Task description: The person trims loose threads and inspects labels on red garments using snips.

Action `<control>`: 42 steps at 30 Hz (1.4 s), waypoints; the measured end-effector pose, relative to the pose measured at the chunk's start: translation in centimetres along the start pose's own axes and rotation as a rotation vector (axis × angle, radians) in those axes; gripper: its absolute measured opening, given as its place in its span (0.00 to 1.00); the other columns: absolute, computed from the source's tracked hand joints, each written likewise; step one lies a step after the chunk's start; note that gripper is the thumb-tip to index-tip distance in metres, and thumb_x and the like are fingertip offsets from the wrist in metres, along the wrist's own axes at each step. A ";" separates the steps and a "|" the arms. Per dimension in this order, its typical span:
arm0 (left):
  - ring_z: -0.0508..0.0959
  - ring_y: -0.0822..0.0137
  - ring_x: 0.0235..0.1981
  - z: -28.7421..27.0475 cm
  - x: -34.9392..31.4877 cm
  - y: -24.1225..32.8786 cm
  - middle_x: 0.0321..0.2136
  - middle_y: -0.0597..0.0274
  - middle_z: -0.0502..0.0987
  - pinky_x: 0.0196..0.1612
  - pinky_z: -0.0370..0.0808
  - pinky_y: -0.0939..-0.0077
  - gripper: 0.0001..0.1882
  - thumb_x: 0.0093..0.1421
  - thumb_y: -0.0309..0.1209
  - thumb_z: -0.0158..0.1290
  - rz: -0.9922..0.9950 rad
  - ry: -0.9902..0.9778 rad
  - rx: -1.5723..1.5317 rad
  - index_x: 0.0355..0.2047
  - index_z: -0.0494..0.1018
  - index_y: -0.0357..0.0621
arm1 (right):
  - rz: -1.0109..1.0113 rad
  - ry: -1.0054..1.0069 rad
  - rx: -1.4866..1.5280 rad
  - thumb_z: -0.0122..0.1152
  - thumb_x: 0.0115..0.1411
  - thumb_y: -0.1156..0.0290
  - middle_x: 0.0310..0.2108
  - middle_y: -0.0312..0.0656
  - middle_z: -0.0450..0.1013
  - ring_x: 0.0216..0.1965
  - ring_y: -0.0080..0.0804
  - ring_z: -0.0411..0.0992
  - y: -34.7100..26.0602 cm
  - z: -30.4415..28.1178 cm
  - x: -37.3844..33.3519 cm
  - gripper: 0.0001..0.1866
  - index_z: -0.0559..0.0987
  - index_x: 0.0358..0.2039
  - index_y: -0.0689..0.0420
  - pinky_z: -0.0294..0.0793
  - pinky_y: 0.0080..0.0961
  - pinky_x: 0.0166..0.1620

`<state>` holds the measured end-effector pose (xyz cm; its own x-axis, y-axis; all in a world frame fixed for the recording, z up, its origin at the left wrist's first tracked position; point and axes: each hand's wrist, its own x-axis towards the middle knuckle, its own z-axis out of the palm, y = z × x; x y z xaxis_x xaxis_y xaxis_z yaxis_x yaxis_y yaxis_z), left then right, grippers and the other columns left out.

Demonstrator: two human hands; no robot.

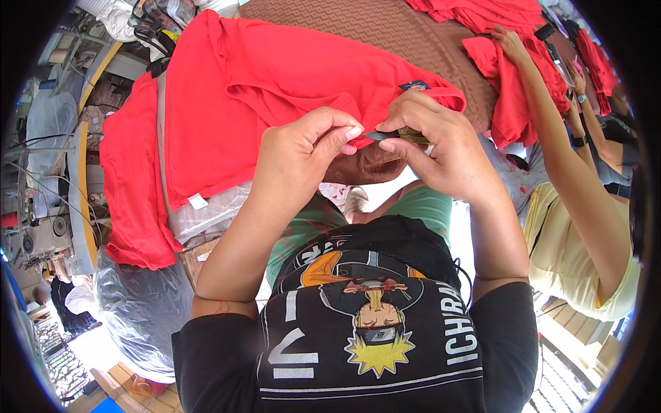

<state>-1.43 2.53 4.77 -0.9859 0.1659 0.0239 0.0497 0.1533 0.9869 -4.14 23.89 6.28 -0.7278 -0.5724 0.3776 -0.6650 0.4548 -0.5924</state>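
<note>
A red garment (289,76) with a small dark label (414,86) by its collar lies spread over the table edge in front of me. My left hand (310,143) is closed in a pinch at the garment's near edge; exactly what part lies between thumb and forefinger is hard to see. In my right hand (434,141) is a pair of thread snips (387,135), its dark blades pointing left, close to the left fingertips. The snips' handle is partly covered by my fingers.
Brown patterned cloth (344,20) covers the table. On the right, a co-worker's arm (551,110) reaches over more red garments (513,82). Sewing machines (51,234) stand at the far left. A clear plastic-wrapped bundle (141,310) is at the lower left.
</note>
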 end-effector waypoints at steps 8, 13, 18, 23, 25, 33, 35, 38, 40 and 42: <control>0.81 0.72 0.32 0.0 -0.1 0.0 0.32 0.61 0.80 0.36 0.76 0.82 0.07 0.62 0.24 0.52 0.036 -0.017 0.003 0.38 0.76 0.34 | -0.026 -0.005 -0.034 0.64 0.53 0.70 0.30 0.41 0.69 0.26 0.42 0.72 -0.1 0.1 0.1 0.09 0.74 0.32 0.57 0.70 0.34 0.28; 0.81 0.72 0.31 0.0 0.0 -0.5 0.32 0.60 0.80 0.35 0.77 0.82 0.07 0.62 0.24 0.52 0.013 0.001 0.047 0.38 0.76 0.34 | -0.002 -0.018 -0.018 0.64 0.52 0.69 0.29 0.41 0.69 0.25 0.41 0.72 -0.4 -0.1 0.2 0.09 0.74 0.31 0.57 0.69 0.35 0.28; 0.81 0.71 0.31 0.1 0.0 -0.1 0.32 0.60 0.80 0.34 0.77 0.83 0.07 0.62 0.24 0.52 0.048 0.000 0.024 0.38 0.76 0.33 | -0.034 -0.029 -0.054 0.64 0.52 0.70 0.29 0.41 0.69 0.26 0.42 0.72 -0.2 -0.2 0.2 0.09 0.74 0.31 0.56 0.69 0.35 0.27; 0.81 0.71 0.31 0.2 0.0 0.0 0.32 0.60 0.80 0.35 0.77 0.82 0.07 0.62 0.24 0.52 0.032 0.002 0.067 0.38 0.76 0.33 | -0.022 -0.038 -0.035 0.63 0.52 0.69 0.30 0.41 0.70 0.27 0.43 0.72 -0.4 -0.2 0.3 0.09 0.75 0.32 0.56 0.69 0.36 0.28; 0.81 0.71 0.31 0.2 0.0 0.0 0.32 0.60 0.80 0.35 0.77 0.82 0.07 0.62 0.24 0.52 0.031 -0.003 0.067 0.38 0.76 0.33 | -0.021 -0.036 -0.032 0.63 0.52 0.69 0.30 0.40 0.70 0.28 0.43 0.72 -0.5 -0.1 0.4 0.08 0.75 0.32 0.56 0.69 0.37 0.29; 0.80 0.73 0.32 0.2 0.2 -1.2 0.32 0.60 0.80 0.36 0.77 0.82 0.07 0.62 0.24 0.53 0.064 0.013 0.027 0.37 0.76 0.33 | -0.077 -0.090 -0.117 0.64 0.51 0.69 0.31 0.40 0.70 0.29 0.43 0.73 -0.5 -0.5 0.8 0.09 0.76 0.33 0.55 0.70 0.36 0.30; 0.79 0.74 0.32 0.2 0.2 -0.8 0.32 0.60 0.80 0.36 0.76 0.82 0.06 0.62 0.25 0.53 0.079 0.029 -0.032 0.36 0.76 0.33 | -0.058 -0.055 -0.063 0.65 0.50 0.69 0.31 0.40 0.70 0.29 0.43 0.73 -0.3 -0.4 0.9 0.11 0.76 0.34 0.55 0.71 0.35 0.30; 0.78 0.73 0.30 0.0 0.4 1.0 0.31 0.60 0.80 0.35 0.75 0.81 0.08 0.64 0.29 0.52 0.012 0.013 -0.040 0.34 0.76 0.35 | 0.008 0.010 0.057 0.68 0.48 0.70 0.30 0.40 0.71 0.28 0.41 0.72 0.7 0.5 0.7 0.13 0.77 0.34 0.56 0.71 0.33 0.30; 0.78 0.70 0.30 -0.9 0.2 1.5 0.30 0.59 0.80 0.36 0.75 0.78 0.11 0.65 0.32 0.50 0.132 -0.087 0.022 0.34 0.77 0.36 | 0.031 -0.006 0.078 0.70 0.46 0.70 0.29 0.40 0.71 0.27 0.38 0.72 1.9 1.1 0.4 0.14 0.77 0.33 0.57 0.71 0.31 0.30; 0.77 0.66 0.31 -2.7 -0.4 1.3 0.30 0.57 0.80 0.37 0.74 0.74 0.13 0.66 0.35 0.49 0.377 -0.205 0.096 0.35 0.77 0.37 | 0.066 -0.019 0.146 0.70 0.47 0.71 0.27 0.40 0.71 0.26 0.36 0.71 2.0 1.3 0.5 0.13 0.77 0.32 0.58 0.70 0.29 0.30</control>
<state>-1.44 0.08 6.46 -0.8446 0.4155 0.3376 0.4237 0.1332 0.8959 -5.65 23.61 4.39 -0.7648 -0.5579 0.3223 -0.5838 0.3887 -0.7128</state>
